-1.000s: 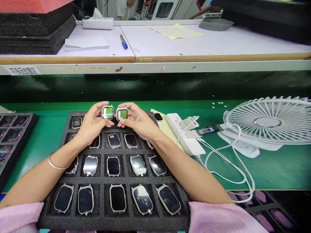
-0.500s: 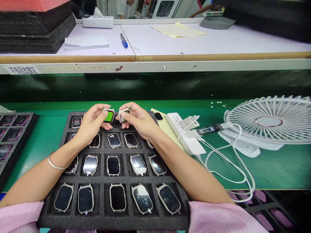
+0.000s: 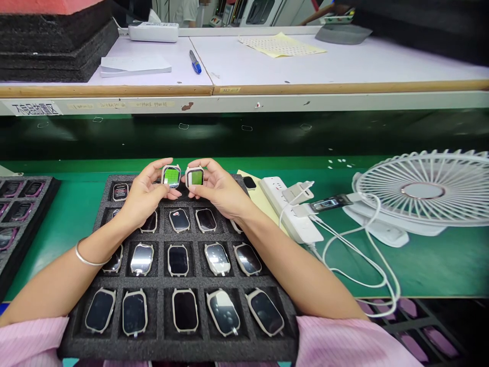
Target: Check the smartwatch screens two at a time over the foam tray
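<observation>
My left hand (image 3: 147, 196) grips a smartwatch (image 3: 171, 176) by its edges, its screen lit green with a grid. Beside it, a second smartwatch (image 3: 195, 177) with a pale case sits between the fingers and thumb of my right hand (image 3: 219, 191); its screen is partly green. The two watches are close together but apart, above the far rows of a black foam tray (image 3: 160, 348). Several strapless watches with dark screens lie in the tray's compartments, such as one watch (image 3: 178, 260) in the middle. My forearms hide some outer compartments.
To the right are a white power strip (image 3: 292, 214) with cables and a white fan (image 3: 424, 191). Another foam tray (image 3: 23, 224) of purple-rimmed watches stands at the left. A raised shelf (image 3: 267, 69) runs across the back, with a pen (image 3: 195, 62) and papers on it.
Both watches have been raised slightly and turned more toward me. My thumbs have slid down off the screens to the lower edges, and the right watch's green display now shows.
</observation>
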### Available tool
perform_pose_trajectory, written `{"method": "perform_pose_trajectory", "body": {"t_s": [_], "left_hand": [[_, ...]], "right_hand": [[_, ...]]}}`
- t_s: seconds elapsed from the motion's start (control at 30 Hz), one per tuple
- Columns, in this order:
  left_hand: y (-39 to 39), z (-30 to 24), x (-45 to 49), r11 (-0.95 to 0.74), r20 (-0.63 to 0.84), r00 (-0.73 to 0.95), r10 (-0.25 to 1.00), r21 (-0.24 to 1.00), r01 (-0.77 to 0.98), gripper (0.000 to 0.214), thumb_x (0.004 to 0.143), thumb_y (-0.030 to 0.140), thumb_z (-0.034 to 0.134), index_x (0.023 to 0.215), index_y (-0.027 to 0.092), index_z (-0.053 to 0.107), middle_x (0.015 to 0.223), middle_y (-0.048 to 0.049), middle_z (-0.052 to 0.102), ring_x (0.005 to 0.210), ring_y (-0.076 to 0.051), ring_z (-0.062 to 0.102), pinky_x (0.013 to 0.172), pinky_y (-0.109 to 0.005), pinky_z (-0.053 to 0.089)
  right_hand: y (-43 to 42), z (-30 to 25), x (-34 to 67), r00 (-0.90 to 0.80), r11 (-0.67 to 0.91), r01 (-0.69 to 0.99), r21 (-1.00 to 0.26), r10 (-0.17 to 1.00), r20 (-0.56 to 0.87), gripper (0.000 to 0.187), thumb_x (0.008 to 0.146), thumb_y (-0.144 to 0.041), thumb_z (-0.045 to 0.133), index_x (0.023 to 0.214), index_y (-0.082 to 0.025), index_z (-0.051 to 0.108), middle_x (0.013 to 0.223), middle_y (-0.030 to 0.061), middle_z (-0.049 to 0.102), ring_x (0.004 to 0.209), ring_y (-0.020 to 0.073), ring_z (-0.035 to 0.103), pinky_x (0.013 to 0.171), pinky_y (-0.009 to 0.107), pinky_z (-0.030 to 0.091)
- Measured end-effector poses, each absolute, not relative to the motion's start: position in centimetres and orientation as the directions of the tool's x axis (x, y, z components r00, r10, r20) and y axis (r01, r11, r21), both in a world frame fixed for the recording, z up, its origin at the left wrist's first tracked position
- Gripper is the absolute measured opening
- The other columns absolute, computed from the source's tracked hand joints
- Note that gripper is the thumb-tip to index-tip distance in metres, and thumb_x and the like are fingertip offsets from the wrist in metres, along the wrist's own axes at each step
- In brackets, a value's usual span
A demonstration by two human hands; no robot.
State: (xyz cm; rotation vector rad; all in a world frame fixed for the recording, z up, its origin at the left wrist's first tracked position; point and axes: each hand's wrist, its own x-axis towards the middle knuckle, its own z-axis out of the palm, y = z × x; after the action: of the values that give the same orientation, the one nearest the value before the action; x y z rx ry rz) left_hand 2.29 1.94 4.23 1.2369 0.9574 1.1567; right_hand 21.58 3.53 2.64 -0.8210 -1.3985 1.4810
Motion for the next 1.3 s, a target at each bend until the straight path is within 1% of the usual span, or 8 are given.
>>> {"method": "perform_pose_trajectory", "body": {"t_s": [0.17, 0.3, 0.43, 0.67, 0.83, 1.03, 1.17, 1.3], "left_hand": [[1.93, 4.23, 2.33, -0.025, 0.055, 0.207, 0.977, 0.989, -0.145, 0.062, 0.068, 0.007, 0.065, 0.127, 0.022, 0.056, 0.117, -0.0054, 0.067, 0.074, -0.012, 0.072, 0.077, -0.026, 0.064], [1.87, 4.36, 2.31, -0.018, 0.050, 0.209, 0.977, 0.989, -0.150, 0.063, 0.066, 0.006, 0.065, 0.126, 0.022, 0.057, 0.119, -0.0051, 0.067, 0.073, -0.011, 0.072, 0.077, -0.026, 0.064], [1.87, 4.40, 2.39, -0.014, 0.045, 0.205, 0.978, 0.988, -0.152, 0.062, 0.065, 0.006, 0.064, 0.125, 0.020, 0.057, 0.117, -0.0048, 0.067, 0.072, -0.011, 0.072, 0.075, -0.024, 0.063], [1.82, 4.45, 2.54, -0.016, 0.045, 0.199, 0.979, 0.990, -0.142, 0.060, 0.064, 0.007, 0.063, 0.123, 0.018, 0.057, 0.115, -0.0045, 0.067, 0.070, -0.011, 0.072, 0.072, -0.023, 0.062], [1.78, 4.45, 2.47, -0.019, 0.046, 0.198, 0.979, 0.990, -0.137, 0.057, 0.064, 0.007, 0.062, 0.121, 0.017, 0.057, 0.111, -0.0036, 0.068, 0.069, -0.011, 0.072, 0.070, -0.022, 0.062], [1.76, 4.38, 2.59, -0.015, 0.042, 0.202, 0.978, 0.991, -0.131, 0.056, 0.064, 0.009, 0.062, 0.119, 0.016, 0.057, 0.113, -0.0042, 0.067, 0.068, -0.012, 0.073, 0.070, -0.023, 0.062], [1.70, 4.55, 2.54, -0.003, 0.029, 0.196, 0.980, 0.992, -0.130, 0.050, 0.068, 0.012, 0.061, 0.117, 0.017, 0.057, 0.105, -0.0017, 0.067, 0.066, -0.012, 0.072, 0.067, -0.023, 0.061], [1.78, 4.64, 2.37, 0.008, 0.014, 0.168, 0.986, 0.991, -0.130, 0.033, 0.081, 0.025, 0.060, 0.113, 0.017, 0.057, 0.089, 0.0016, 0.064, 0.060, -0.011, 0.070, 0.061, -0.024, 0.060]], "right_hand": [[3.37, 2.96, 21.48, -0.371, 0.058, -0.171, -0.983, 0.921, 0.119, 0.049, 0.071, -0.023, 0.077, 0.111, -0.024, 0.050, 0.098, 0.0005, 0.064, 0.070, 0.0136, 0.061, 0.070, 0.030, 0.058], [3.29, 3.08, 21.44, -0.376, 0.062, -0.180, -0.982, 0.918, 0.128, 0.049, 0.070, -0.020, 0.076, 0.111, -0.024, 0.049, 0.098, 0.0008, 0.063, 0.078, 0.0151, 0.063, 0.071, 0.028, 0.058], [3.34, 2.97, 21.42, -0.374, 0.063, -0.175, -0.983, 0.919, 0.125, 0.047, 0.071, -0.021, 0.076, 0.110, -0.024, 0.050, 0.095, -0.0004, 0.064, 0.068, 0.0122, 0.060, 0.065, 0.027, 0.055], [3.49, 2.75, 21.37, -0.323, 0.056, -0.159, -0.986, 0.940, 0.106, 0.041, 0.079, -0.038, 0.078, 0.105, -0.020, 0.053, 0.086, -0.0002, 0.067, 0.054, 0.0083, 0.055, 0.052, 0.022, 0.045], [3.61, 2.72, 21.35, -0.299, 0.046, -0.180, -0.983, 0.949, 0.099, 0.045, 0.079, -0.050, 0.079, 0.101, -0.019, 0.054, 0.078, -0.0014, 0.067, 0.050, 0.0082, 0.055, 0.049, 0.020, 0.043], [3.58, 2.80, 21.19, -0.258, 0.036, -0.186, -0.982, 0.963, 0.084, 0.050, 0.080, -0.062, 0.076, 0.093, -0.019, 0.054, 0.071, -0.0024, 0.065, 0.047, 0.0087, 0.055, 0.044, 0.018, 0.038], [3.53, 2.90, 21.30, -0.253, 0.015, -0.199, -0.980, 0.965, 0.067, 0.055, 0.079, -0.069, 0.073, 0.094, -0.019, 0.055, 0.071, -0.0021, 0.065, 0.046, 0.0092, 0.055, 0.043, 0.019, 0.038], [3.45, 2.94, 21.33, -0.277, 0.024, -0.187, -0.982, 0.958, 0.076, 0.051, 0.078, -0.060, 0.079, 0.095, -0.019, 0.055, 0.077, -0.0003, 0.069, 0.048, 0.0087, 0.057, 0.046, 0.019, 0.041]]}}
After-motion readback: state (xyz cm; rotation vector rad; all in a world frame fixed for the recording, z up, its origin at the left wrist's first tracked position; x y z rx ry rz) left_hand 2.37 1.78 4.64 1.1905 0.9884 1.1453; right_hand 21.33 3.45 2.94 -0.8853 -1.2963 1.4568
